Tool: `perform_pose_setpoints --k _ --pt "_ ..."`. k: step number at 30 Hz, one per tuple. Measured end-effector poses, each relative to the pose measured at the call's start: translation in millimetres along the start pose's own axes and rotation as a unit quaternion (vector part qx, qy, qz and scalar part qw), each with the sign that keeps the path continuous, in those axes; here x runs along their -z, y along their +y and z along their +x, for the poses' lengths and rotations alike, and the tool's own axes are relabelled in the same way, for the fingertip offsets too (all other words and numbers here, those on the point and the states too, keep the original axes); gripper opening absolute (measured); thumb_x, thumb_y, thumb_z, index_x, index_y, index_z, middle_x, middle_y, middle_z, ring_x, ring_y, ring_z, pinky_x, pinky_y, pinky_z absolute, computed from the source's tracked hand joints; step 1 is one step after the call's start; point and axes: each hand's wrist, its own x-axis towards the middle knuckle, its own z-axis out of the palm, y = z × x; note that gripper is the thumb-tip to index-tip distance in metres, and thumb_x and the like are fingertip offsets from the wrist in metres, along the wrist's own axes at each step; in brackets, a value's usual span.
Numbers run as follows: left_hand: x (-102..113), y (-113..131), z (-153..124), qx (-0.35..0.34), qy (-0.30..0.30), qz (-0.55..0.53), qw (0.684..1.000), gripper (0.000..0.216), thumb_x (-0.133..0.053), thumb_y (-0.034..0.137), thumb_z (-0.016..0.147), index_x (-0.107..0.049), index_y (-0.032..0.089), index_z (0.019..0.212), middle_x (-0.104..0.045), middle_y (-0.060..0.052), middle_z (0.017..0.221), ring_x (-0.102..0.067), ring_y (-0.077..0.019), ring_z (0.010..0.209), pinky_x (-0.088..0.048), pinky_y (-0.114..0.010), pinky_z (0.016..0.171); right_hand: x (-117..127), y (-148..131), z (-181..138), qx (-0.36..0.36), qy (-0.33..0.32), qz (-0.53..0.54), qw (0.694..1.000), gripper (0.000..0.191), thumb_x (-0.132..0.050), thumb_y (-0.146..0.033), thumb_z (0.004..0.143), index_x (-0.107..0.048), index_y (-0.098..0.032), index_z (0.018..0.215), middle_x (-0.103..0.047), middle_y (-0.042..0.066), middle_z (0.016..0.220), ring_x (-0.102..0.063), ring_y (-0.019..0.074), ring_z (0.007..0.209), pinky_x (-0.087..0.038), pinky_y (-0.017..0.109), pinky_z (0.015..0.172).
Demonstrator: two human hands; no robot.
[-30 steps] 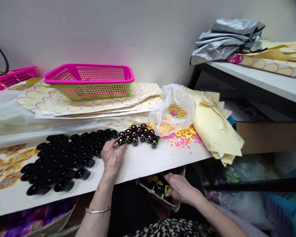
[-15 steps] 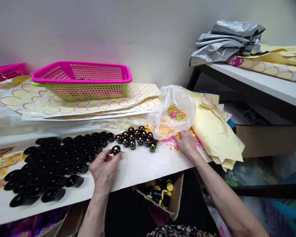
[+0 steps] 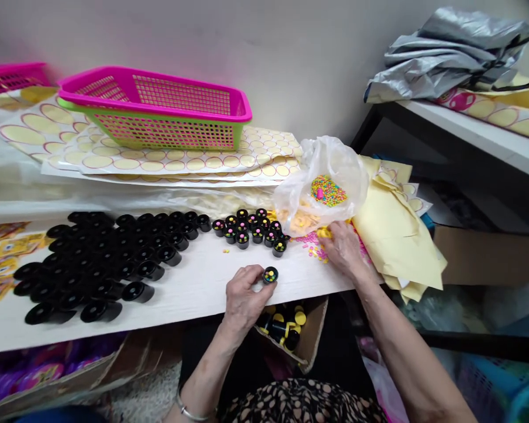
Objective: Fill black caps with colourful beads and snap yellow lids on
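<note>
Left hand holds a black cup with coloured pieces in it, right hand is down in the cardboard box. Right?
Not the right hand: the head view shows it at the yellow pieces on the table, not in the cardboard box. The left hand does hold a black cup with coloured pieces.

The left hand (image 3: 247, 296) and the right hand (image 3: 346, 249) are both bare, and the forearms are uncovered as far as they can be seen. Near the left wrist there is a thin bangle (image 3: 191, 415), silver in colour, round and shiny. Below the near edge of the tabletop (image 3: 194, 288) appears a black garment (image 3: 300, 402), printed with many pale beige spots, rounded but irregular, of different sizes. Beyond it, plain black cloth (image 3: 344, 335) covers the lap; its folds are too dark to distinguish.
</note>
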Motion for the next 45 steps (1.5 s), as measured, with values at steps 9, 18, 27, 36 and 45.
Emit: perform_pose_setpoints --k 9,18,27,36,45 --pt "3.1 -3.0 -2.7 -0.01 -0.024 -0.005 1.0 0.013 -0.066 0.017 0.068 -0.062 0.017 0.08 -0.061 -0.001 0.075 -0.053 -0.0141 0.072 -0.043 -0.025 0.067 16.2 -94.6 -56.8 0.152 -0.097 0.296 0.938 0.019 -0.066 -0.026 0.071 -0.056 -0.019 0.086 -0.057 0.002 0.084 -0.05 0.0182 0.081 -0.038 0.029 0.071" --pt "3.4 -3.2 -3.7 -0.028 -0.047 0.005 0.998 0.013 -0.064 0.018 0.071 -0.062 0.016 0.083 -0.061 -0.003 0.076 -0.051 -0.0157 0.074 -0.041 -0.028 0.069 21.4 -103.0 -51.5 0.182 -0.178 0.145 0.956 0.012 -0.061 -0.022 0.074 -0.054 -0.018 0.083 -0.055 0.002 0.086 -0.049 0.016 0.076 -0.033 0.026 0.064" --pt "14.4 6.1 6.9 0.122 -0.03 -0.233 0.964 0.018 -0.057 0.021 0.073 -0.069 0.015 0.086 -0.064 -0.004 0.086 -0.057 -0.0134 0.073 -0.045 -0.025 0.069 30.3 -114.1 -46.7 0.215 -0.198 0.073 0.954 0.01 -0.057 -0.017 0.071 -0.052 -0.018 0.08 -0.054 0.002 0.084 -0.048 0.0143 0.067 -0.024 0.027 0.057" --pt "-2.7 19.7 8.0 0.195 -0.016 -0.214 0.957 0.024 -0.058 0.035 0.076 -0.071 0.016 0.074 -0.066 -0.005 0.077 -0.06 -0.0153 0.075 -0.044 -0.023 0.067 5.4 -100.4 -58.4 0.038 -0.199 0.465 0.862 0.021 -0.068 -0.029 0.064 -0.056 -0.018 0.077 -0.048 -0.003 0.069 -0.043 0.0114 0.065 -0.033 0.023 0.058" --pt "-6.6 28.4 9.4 0.288 0.024 -0.258 0.922 0.026 -0.065 0.04 0.067 -0.068 0.013 0.069 -0.056 0.002 0.053 -0.049 -0.0086 0.05 -0.038 -0.02 0.048 -5.2 -110.2 -57.9 -0.171 -0.263 0.642 0.699 0.028 -0.059 -0.043 0.073 -0.055 -0.016 0.068 -0.044 -0.005 0.053 -0.034 0.0054 0.045 -0.025 0.019 0.041"
